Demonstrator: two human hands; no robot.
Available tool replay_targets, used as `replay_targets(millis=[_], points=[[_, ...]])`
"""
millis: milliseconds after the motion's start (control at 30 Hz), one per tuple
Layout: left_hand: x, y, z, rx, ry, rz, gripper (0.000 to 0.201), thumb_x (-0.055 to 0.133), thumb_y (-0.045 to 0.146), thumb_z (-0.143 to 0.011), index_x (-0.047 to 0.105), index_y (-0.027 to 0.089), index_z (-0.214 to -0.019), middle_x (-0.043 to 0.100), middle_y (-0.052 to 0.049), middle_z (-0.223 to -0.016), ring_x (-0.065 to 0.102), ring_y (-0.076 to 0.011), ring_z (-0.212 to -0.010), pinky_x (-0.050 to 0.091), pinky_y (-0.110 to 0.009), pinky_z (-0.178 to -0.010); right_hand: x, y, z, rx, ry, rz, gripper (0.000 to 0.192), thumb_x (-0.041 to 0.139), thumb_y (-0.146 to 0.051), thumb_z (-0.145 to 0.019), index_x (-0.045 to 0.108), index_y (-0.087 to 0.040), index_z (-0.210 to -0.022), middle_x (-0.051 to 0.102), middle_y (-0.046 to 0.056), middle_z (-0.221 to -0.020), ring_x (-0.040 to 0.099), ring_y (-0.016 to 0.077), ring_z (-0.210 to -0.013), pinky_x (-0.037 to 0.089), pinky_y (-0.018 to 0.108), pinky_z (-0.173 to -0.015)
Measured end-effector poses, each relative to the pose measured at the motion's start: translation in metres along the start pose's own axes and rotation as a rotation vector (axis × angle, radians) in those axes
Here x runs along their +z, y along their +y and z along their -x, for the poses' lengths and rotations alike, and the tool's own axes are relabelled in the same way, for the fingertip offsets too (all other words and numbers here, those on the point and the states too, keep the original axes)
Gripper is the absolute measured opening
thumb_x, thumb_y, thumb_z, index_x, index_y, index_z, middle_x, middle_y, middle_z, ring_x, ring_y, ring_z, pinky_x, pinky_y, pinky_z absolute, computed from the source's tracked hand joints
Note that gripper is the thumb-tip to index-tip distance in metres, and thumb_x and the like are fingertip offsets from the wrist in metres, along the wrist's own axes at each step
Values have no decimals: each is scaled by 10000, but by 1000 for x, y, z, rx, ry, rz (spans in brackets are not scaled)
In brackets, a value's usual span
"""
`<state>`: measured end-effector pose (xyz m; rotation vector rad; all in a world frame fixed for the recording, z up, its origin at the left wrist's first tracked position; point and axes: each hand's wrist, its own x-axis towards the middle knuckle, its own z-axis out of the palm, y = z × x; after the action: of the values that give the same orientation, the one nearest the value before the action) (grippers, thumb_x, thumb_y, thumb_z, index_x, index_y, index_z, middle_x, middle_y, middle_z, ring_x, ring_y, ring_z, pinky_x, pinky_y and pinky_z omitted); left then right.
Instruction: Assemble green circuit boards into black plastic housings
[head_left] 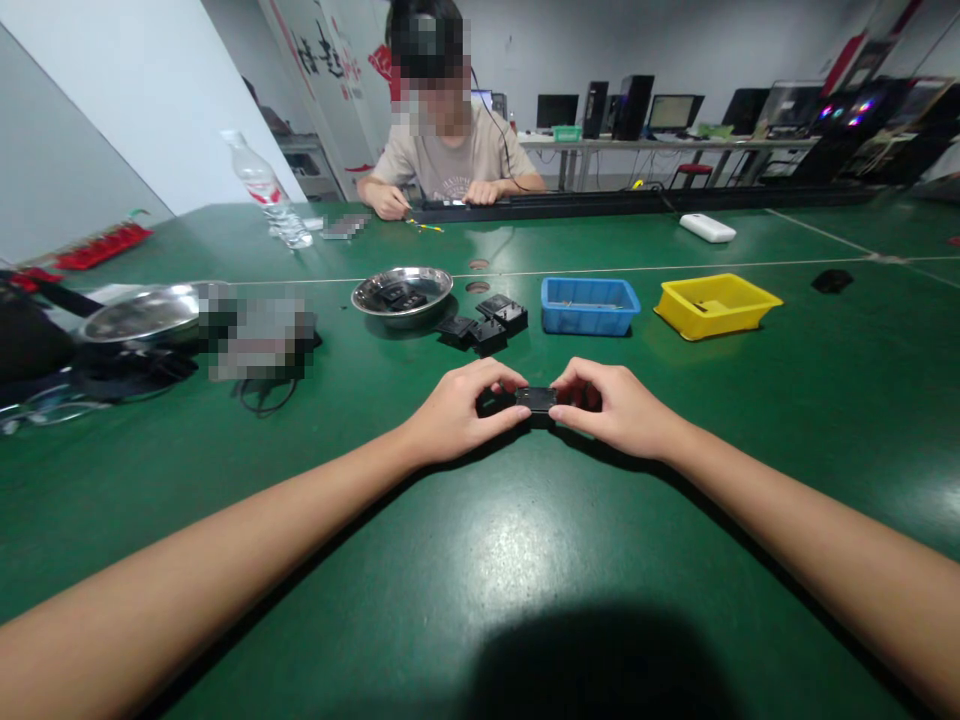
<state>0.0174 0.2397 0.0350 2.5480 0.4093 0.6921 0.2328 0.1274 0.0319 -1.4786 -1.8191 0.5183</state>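
A small black rectangular plastic case is held level just above or on the green table, in the middle of the view. My left hand pinches its left end between thumb and fingers. At the opposite end, my right hand grips it the same way. Small light spots show at the corners of its upper face. Just beyond my hands lies a loose group of similar black plastic parts. More black pieces rest inside a round steel bowl behind and to the left.
A blue bin and a yellow bin with small bits inside stand beyond my right hand. Left are another steel bowl, a cable and a water bottle. Across the green table sits a person, hands at work.
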Motion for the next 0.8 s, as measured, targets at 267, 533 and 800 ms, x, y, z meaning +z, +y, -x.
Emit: replay_targets(millis=[267,533,800], points=[[-1,-1,3,115,75,-70,315,709,365,-885,632,170,-1121,701,-90,-1082,656,-217,-999,530,-359,-910,-2,4,3,-272,68,124,235,717,-294,-850,664,-214,-1064,688,74,-1035,655,203,-909,543,340,-816],[-3,-3,4,317,42,-150,134,641,286,-956,695,190,-1032,725,-91,-1068,665,-197,-1007,535,-356,-922,-1,7,2,-322,69,124,86,716,-263,-867,741,-208,-928,712,85,-1056,686,203,-937,564,338,-800],[0,-8,3,293,33,-159,174,623,273,-967,703,190,-1098,727,-103,-1141,669,-209,-1076,541,-380,-973,3,11,-2,-282,95,150,56,710,-241,-856,694,-190,-872,722,72,-954,675,191,-871,533,318,-777]])
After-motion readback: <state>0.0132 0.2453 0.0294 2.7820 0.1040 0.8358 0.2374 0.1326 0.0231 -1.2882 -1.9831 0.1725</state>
